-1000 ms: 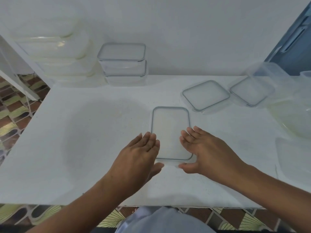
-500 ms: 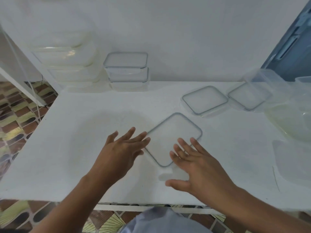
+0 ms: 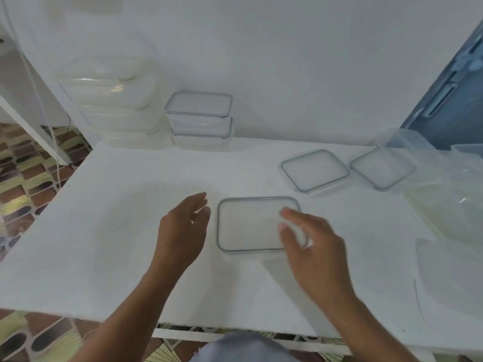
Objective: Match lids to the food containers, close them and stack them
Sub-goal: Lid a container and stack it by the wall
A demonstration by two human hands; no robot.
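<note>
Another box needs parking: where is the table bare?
Bare: white table's left half, between the left hand, its edge and the stacked clear lidded boxes. Crowded: right side, with square clear lids and clear plastic tubs.

No legible text or labels anywhere.

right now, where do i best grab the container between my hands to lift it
Take the container by its two short ends, left hand coming from the left and right hand from the right. It lies flat with its long side across you, the lid top is smooth with no handle, and the hands flank those ends.
</note>
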